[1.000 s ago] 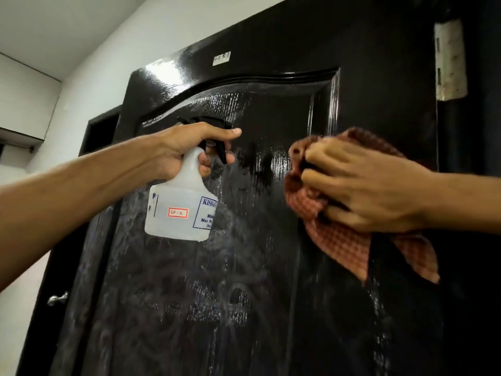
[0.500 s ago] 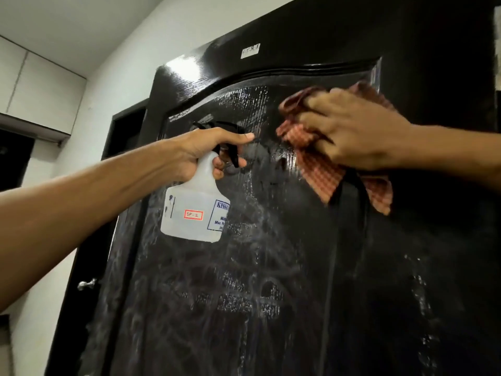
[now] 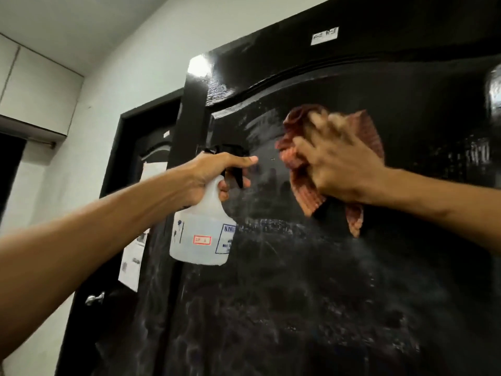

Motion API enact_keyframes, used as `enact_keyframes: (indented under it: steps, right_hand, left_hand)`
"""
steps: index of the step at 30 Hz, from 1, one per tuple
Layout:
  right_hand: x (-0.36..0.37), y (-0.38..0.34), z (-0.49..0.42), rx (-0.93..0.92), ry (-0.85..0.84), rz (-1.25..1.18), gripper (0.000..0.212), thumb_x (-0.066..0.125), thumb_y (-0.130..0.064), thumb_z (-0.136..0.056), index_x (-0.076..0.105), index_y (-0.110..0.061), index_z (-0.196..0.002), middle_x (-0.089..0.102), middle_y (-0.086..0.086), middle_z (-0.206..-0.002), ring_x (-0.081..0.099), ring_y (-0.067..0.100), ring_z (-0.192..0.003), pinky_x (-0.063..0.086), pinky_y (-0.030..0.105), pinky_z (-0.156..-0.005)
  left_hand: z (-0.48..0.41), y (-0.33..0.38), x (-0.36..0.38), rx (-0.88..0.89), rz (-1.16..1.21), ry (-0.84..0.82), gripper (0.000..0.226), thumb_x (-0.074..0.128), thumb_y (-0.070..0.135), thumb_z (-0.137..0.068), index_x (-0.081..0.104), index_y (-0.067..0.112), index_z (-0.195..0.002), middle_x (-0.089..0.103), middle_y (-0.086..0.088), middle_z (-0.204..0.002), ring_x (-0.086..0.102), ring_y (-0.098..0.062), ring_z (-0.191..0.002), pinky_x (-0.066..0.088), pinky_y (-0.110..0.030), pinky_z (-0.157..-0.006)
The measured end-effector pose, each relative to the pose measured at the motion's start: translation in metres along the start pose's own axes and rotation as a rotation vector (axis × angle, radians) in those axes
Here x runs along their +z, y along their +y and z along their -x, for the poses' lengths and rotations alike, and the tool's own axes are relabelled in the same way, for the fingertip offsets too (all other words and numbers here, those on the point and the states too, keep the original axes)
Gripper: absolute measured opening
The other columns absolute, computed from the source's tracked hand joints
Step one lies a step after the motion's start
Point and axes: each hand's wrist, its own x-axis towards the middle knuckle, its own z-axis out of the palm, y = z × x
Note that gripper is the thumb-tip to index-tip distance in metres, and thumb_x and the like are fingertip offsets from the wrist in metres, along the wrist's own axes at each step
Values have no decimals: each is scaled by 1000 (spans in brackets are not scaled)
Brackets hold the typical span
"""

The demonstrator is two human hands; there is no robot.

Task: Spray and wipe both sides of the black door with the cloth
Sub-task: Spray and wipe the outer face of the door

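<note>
The glossy black door (image 3: 311, 308) fills the right and centre, its panel streaked with wet smears. My left hand (image 3: 214, 175) grips the neck of a translucent white spray bottle (image 3: 202, 237), fingers curled round its black trigger, nozzle close to the panel. My right hand (image 3: 336, 161) presses a red-orange checked cloth (image 3: 303, 191) against the upper part of the panel; hand and cloth are motion-blurred, and the cloth's corners hang below the palm.
A small white label (image 3: 324, 36) is stuck near the door's top. Behind the door's left edge stands a second black door (image 3: 141, 164) with paper notices (image 3: 132, 264) and a metal handle (image 3: 95, 299). White wall and a high cabinet (image 3: 35, 93) lie to the left.
My right hand has swept the cloth up the panel and then leftward toward the bottle. The view has shifted right and up; the left hand keeps its hold on the bottle.
</note>
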Motion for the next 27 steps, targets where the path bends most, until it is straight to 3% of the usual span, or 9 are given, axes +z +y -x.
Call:
enact_keyframes:
  steps: [3, 5, 8, 12, 14, 19, 21, 24, 27]
  right_hand:
    - [8, -36, -26, -206, -45, -35, 56, 39, -32, -89, 53, -10, -139, 53, 20, -142, 42, 38, -138, 23, 47, -114]
    - [2, -14, -55, -8, 22, -40, 48, 42, -28, -89, 51, -15, -134, 55, 17, -133, 46, 38, -128, 33, 49, -107]
    - [-2, -14, -80, 339, 61, -95, 62, 31, -33, -88, 43, -12, -146, 47, 24, -140, 41, 44, -129, 31, 55, -110]
    - [24, -106, -78, -155, -98, -125, 70, 52, -32, -86, 39, -24, -155, 37, 18, -156, 34, 40, -142, 24, 53, -120]
    - [24, -112, -93, -231, -151, -113, 67, 50, -31, -87, 42, -24, -153, 38, 17, -157, 31, 40, -146, 23, 53, -122]
    - [19, -99, -160, 335, 7, -245, 63, 41, -18, -86, 44, -11, -149, 36, 21, -157, 23, 41, -150, 13, 50, -126]
    - [32, -136, -163, 198, 15, -213, 65, 35, -26, -83, 49, -9, -144, 42, 24, -151, 28, 44, -147, 15, 53, -125]
    - [54, -205, -149, -233, -161, -199, 65, 37, -36, -86, 54, -10, -143, 47, 21, -151, 36, 42, -146, 18, 54, -125]
    - [52, -197, -184, -223, -125, -211, 58, 40, -33, -88, 55, -13, -141, 47, 16, -149, 37, 39, -143, 17, 52, -125]
  left_hand:
    - [-23, -23, -44, 5, -50, -42, 30, 85, 35, -84, 68, 10, -80, 72, -11, -79, 35, -10, -38, 36, -20, -36]
    - [-31, -33, -61, 18, -65, -77, 29, 85, 34, -84, 68, 11, -79, 71, -11, -78, 36, -11, -40, 36, -20, -38]
    - [-40, -43, -86, 44, -8, -71, 24, 85, 32, -84, 72, 12, -87, 74, -16, -84, 38, -11, -41, 37, -21, -41]
    - [-50, -63, -116, 47, 0, -62, 29, 84, 31, -85, 73, 7, -96, 70, -14, -80, 38, -12, -43, 36, -24, -41]
    - [-50, -73, -126, 42, -9, -75, 36, 86, 35, -82, 74, 5, -97, 73, -16, -83, 40, -12, -44, 38, -24, -42]
    - [-56, -97, -161, 49, 29, -58, 36, 84, 33, -86, 76, 2, -104, 74, -19, -85, 40, -15, -46, 38, -26, -46]
    - [-58, -107, -173, 53, 46, -49, 33, 85, 34, -85, 77, 3, -97, 72, -15, -79, 41, -16, -46, 39, -27, -46]
    - [-60, -122, -191, 40, -3, -8, 29, 85, 34, -85, 76, 7, -82, 69, -13, -71, 41, -16, -45, 38, -27, -44]
    - [-62, -131, -206, 37, -17, 30, 29, 86, 34, -84, 76, 7, -87, 71, -16, -77, 43, -15, -44, 40, -26, -44]
